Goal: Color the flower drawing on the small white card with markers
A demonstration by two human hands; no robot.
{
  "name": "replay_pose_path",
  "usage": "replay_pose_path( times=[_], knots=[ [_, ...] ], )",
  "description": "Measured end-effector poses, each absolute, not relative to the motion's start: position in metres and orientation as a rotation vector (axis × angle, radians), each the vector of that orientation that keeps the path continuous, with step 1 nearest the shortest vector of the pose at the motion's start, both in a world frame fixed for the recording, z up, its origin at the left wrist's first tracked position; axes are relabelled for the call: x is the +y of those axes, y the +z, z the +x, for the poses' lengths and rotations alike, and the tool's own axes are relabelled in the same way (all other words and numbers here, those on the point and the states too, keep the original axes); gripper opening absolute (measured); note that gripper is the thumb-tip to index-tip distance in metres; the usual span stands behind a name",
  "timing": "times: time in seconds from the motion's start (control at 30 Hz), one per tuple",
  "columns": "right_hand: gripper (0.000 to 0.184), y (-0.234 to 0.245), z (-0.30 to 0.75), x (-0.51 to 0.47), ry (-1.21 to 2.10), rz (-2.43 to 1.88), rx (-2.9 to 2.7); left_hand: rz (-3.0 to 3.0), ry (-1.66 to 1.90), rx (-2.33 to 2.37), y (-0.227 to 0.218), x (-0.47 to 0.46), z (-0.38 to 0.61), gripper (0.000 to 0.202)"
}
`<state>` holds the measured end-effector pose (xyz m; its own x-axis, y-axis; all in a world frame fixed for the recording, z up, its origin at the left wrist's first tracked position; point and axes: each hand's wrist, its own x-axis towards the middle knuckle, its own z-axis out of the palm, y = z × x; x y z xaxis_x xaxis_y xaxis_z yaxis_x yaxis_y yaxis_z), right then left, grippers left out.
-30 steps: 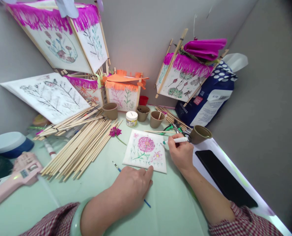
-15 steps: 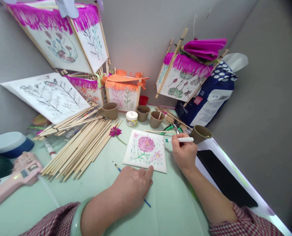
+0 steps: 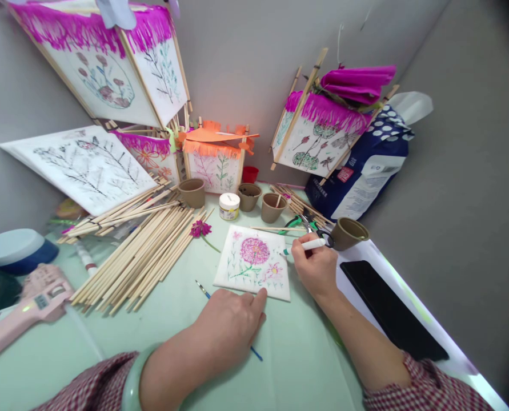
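Note:
In my right hand (image 3: pixel 316 268) is a white marker pen (image 3: pixel 313 245) with a green tip end, gripped between thumb and fingers. Its tip is at the right side of a small white square panel (image 3: pixel 254 262), which lies flat and bears a large pink flower, green stems and a smaller pink flower. My left hand (image 3: pixel 231 322) presses a fingertip on the panel's near edge, fingers stretched forward and holding nothing. Under that hand lies a blue paintbrush (image 3: pixel 203 290), its middle hidden. A cut magenta flower (image 3: pixel 201 229) rests just left of the panel.
Thin wooden sticks (image 3: pixel 138 260) and a pink glue gun (image 3: pixel 31 311) lie to the left. Behind the panel stand a white-lidded jar (image 3: pixel 229 206), brown pots (image 3: pixel 274 208) and green-handled pliers (image 3: pixel 295 222). A black phone (image 3: pixel 387 305) is at right; fringed paper lanterns (image 3: pixel 323 134) stand behind.
My right hand has moved slightly left with the marker pen, bringing its tip over the panel's right side. My left hand and the panel stay nearly in place.

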<state>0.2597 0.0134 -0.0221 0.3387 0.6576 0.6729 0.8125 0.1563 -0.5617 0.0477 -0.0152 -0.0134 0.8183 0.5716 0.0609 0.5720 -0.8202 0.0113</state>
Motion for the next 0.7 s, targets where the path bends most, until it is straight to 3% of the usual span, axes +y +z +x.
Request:
replay_pose_path(
  times=[0.47,0.7],
  knots=[
    [0.02,-0.0212,0.2619,0.0126,-0.283,-1.577,-1.331,-3.001,-0.061,-0.951,-0.0084,-0.0161,0.0483,0.026],
    [0.022,-0.0194,0.2589,0.0116,-0.163,-1.556,-1.337,-3.008,-0.072,-0.947,-0.0093,-0.0157,0.0489,0.027]
  ],
)
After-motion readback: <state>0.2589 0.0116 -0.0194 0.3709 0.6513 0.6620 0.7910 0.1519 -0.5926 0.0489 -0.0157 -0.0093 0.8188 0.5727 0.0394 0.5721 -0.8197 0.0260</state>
